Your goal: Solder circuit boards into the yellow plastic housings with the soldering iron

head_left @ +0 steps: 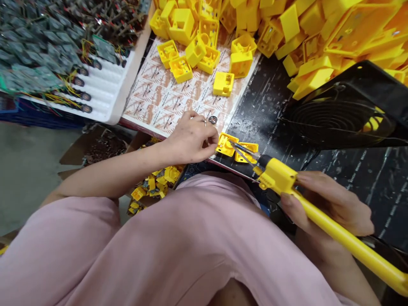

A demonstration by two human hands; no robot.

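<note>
My right hand (334, 204) grips a yellow soldering iron (331, 227) with a solder feeder at its front. The iron's tip points down and left into a small open yellow plastic housing (225, 145); whether it touches anything inside is too small to tell. A second yellow housing (250, 154) lies just to the right, partly behind the tip. Beside the first housing, my left hand (193, 138) has its fingers curled and closed near the left wall. What they pinch, if anything, is hidden. A small round metallic part (213, 120) shows just beyond my left fingers.
Several yellow housings (181, 69) stand on the patterned sheet, with a larger pile (306, 25) behind. A black fan (347, 110) stands at right. At left, a white foam tray (110, 91) carries wired circuit boards (35, 51). Below the table edge sits a box of yellow parts (159, 182).
</note>
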